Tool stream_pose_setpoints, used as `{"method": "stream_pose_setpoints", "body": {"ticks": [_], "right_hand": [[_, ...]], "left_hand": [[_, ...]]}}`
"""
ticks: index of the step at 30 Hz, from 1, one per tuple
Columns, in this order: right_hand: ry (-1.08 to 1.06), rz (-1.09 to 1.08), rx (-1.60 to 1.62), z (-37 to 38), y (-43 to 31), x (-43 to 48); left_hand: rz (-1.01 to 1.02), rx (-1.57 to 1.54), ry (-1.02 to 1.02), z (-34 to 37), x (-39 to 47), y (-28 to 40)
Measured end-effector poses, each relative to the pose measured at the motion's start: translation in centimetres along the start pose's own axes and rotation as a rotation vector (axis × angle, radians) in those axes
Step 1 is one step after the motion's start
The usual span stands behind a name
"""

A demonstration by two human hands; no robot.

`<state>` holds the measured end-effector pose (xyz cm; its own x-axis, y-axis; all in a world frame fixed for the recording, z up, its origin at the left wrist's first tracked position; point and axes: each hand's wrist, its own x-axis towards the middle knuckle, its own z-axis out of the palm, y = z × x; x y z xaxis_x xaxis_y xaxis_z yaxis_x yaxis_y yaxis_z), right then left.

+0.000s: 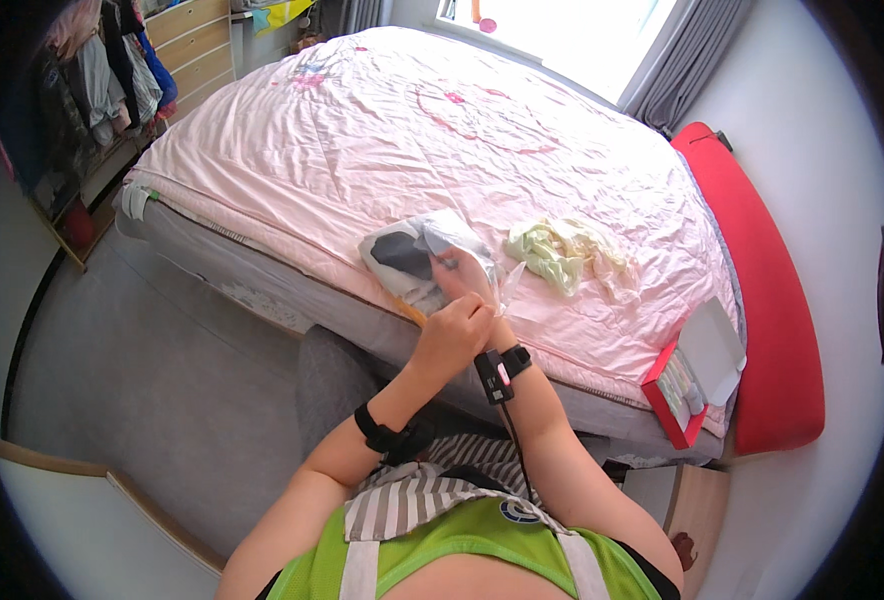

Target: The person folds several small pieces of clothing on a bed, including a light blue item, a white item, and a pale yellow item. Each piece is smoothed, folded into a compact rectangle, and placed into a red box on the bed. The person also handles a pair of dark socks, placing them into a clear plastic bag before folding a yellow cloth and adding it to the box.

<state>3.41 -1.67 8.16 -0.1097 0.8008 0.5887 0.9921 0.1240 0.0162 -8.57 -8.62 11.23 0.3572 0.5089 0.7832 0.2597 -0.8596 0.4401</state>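
A clear plastic bag (443, 226) lies near the front edge of the bed, with a dark item (398, 255) and some whitish material showing through it. My right hand (463, 276) is inside the bag, its fingers beside the dark item; whether they grip anything is blurred by the plastic. With fingertips pinched together, my left hand (454, 330) holds the bag's edge close to my right wrist. Just right of the bag lies a crumpled heap of pale green and cream bags or cloth (562, 251), whose material I cannot tell.
A pink quilt (322, 150) covers the bed. At its right corner an open red box (674, 397) holds several pale rolled items. A red headboard (757, 300) runs along the right wall. Clothes hang on a rack (74, 240) at far left. A cable trails from my right wrist device (493, 375).
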Motion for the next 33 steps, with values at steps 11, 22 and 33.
{"method": "stream_pose_setpoints", "body": {"ticks": [11, 22, 33], "right_hand": [[0.557, -1.82, -3.426, 3.3, 1.7, 0.1], [0.174, -1.317, -3.095, 0.4, -0.7, -1.8], [0.879, -1.823, -3.502, -11.4, 4.8, -14.0]], "left_hand": [[0.012, -0.052, -0.002, 0.3, -0.2, -0.3], [-0.011, -0.011, 0.036, 0.1, -0.1, -0.3], [-0.083, 0.128, -0.115, -0.7, 1.3, -3.0]]}}
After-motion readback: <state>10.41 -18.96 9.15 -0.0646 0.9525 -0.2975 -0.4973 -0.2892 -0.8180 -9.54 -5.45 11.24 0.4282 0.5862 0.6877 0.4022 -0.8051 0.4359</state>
